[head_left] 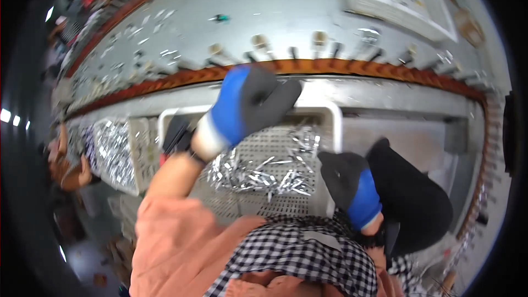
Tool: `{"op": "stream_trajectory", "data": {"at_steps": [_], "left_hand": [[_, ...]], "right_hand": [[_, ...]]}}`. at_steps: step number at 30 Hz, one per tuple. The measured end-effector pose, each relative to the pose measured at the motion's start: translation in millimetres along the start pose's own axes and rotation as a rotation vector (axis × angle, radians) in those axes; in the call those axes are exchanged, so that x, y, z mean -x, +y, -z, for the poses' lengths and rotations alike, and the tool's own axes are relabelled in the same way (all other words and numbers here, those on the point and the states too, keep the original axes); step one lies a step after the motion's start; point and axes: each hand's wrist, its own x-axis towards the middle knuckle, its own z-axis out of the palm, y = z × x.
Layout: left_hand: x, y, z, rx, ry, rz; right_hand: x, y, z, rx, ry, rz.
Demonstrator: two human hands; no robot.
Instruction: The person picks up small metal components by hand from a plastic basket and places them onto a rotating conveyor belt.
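Note:
My left hand [253, 102], in a grey and blue work glove, is raised over the far rim of a white perforated basket [336, 132], just below a brown slotted rail. Its fingers are folded together, slightly smeared by motion, and whatever they hold cannot be made out. Below it, many small shiny metal pieces [258, 173] lie heaped in the basket. My right hand [352, 187], gloved alike, hovers at the basket's right side. Its fingers are bent together, with anything inside them hidden.
The brown rail [330, 66] curves around the bench, with a row of tan-headed and dark pieces along it. A white crate [396, 8] stands far right. Another bin of metal pieces [114, 151] is at left. A large black rounded object [412, 203] sits beside my right hand.

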Motion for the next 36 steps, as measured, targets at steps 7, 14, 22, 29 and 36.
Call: {"op": "stream_trajectory", "data": {"at_steps": [7,14,22,29,36], "left_hand": [[71,-93,98,-0.138,0.854,0.08],[89,-262,209,0.539,0.634,0.482],[102,-223,201,0.041,0.76,0.54],[88,1,40,0.061,-0.291,-0.044],[78,-160,-22,-0.154,0.067,0.165]], "right_hand": [[-97,10,35,-0.399,0.525,0.006],[-216,6,-27,-0.37,0.152,-0.065],[-116,-37,-22,-0.219,0.191,0.564],[-195,101,97,0.104,0.823,0.472],[-134,-54,0,-0.042,-0.011,0.389]]}}
